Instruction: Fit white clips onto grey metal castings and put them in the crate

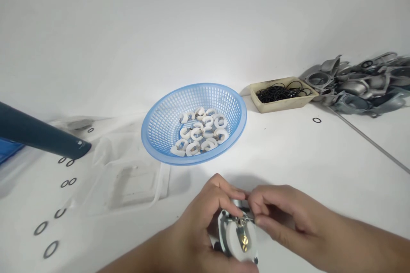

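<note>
My left hand (201, 217) is wrapped round a grey metal housing (238, 232) low in the middle of the view. A white plastic piece with a brass screw (245, 239) sits on the housing's face. My right hand (282, 215) pinches at the top of that piece, its thumb and forefinger pressed together against my left fingertips. Just beyond the hands stands a blue plastic basket (166, 111) holding several white C-shaped plastic pieces (200, 132) with metal fittings.
A beige tray (275, 106) of black rubber rings stands at the back right, beside a heap of grey metal housings (358, 85). Loose black rings (50, 248) lie at the left, near clear plastic bags (128, 179) and a dark blue object (38, 134).
</note>
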Demonstrator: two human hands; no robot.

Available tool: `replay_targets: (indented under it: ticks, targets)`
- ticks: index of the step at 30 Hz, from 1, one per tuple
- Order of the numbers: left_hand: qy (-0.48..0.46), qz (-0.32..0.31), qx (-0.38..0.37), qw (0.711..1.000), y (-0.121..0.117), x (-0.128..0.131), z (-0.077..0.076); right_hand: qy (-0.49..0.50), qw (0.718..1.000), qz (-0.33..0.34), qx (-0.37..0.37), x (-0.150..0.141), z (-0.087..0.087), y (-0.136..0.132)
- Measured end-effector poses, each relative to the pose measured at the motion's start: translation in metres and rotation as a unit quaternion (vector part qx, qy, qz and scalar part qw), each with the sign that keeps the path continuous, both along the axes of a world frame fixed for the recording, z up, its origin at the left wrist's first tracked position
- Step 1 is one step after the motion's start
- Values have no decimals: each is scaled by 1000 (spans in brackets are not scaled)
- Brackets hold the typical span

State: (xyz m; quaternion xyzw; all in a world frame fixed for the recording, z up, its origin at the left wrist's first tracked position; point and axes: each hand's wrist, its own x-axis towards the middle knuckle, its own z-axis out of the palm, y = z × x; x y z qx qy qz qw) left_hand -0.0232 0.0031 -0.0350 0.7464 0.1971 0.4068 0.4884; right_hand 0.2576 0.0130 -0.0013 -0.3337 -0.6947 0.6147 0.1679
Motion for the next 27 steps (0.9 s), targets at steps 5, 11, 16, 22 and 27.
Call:
replay_targets:
  ticks: [5, 11, 16, 22, 27]
  targets:
    - [8, -2, -15, 1000, 0, -1, 0, 13, 1000, -3, 2, -1, 1, 0]
    - [1, -11, -19, 1000, 1, -1, 3, 24, 1000, -3, 13, 1, -2, 1]
    - [-7, -19, -23, 1000, 2, 0, 3, 30, 999, -2, 31, 1, -2, 0]
    - [-24, -35, -32, 999, 3, 0, 3, 28, 999, -10, 34, -2, 1, -2]
    - [-13, -54, -99, 993, 0, -5, 6, 43, 998, -29, 36, -6, 5, -4]
